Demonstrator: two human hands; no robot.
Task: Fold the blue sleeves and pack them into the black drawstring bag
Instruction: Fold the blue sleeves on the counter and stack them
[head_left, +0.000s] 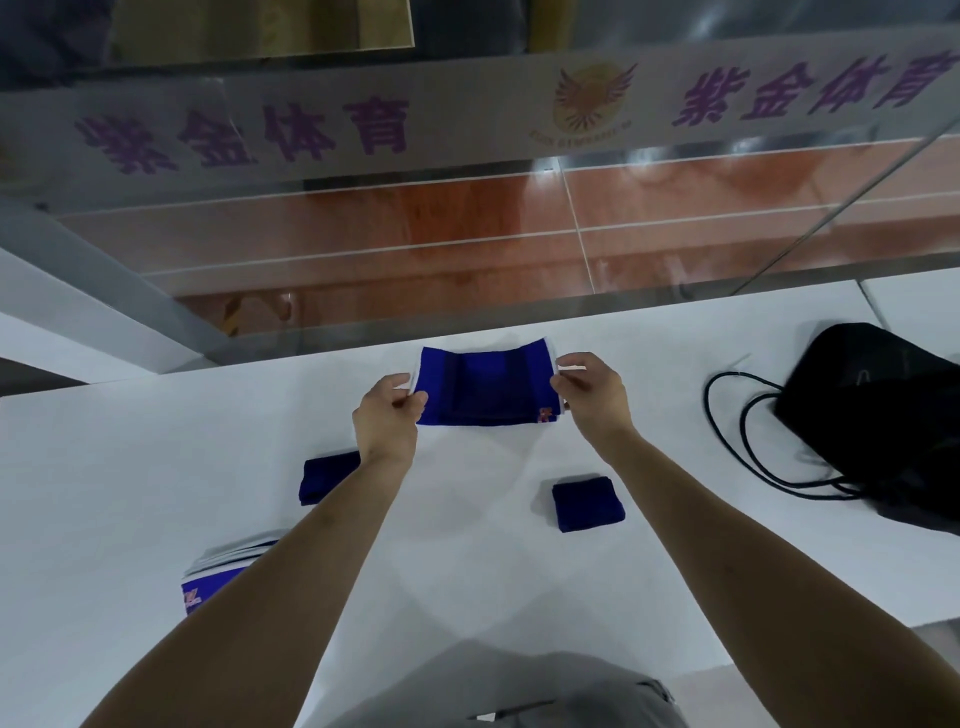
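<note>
Blue sleeve (485, 387): flat on table (156, 467), long axis left–right; left hand (387, 410) pinches its left edge, right hand (592, 389) its right edge; black drawstring bag (878, 405) lies rightward, nearer right hand.

A white table (156, 467) carries two folded dark blue sleeves, one (327, 475) under the left wrist, another (588, 503) below the right hand (592, 389). A black drawstring bag (878, 415) lies far right; a paper stack (228, 566) sits under the left forearm.
</note>
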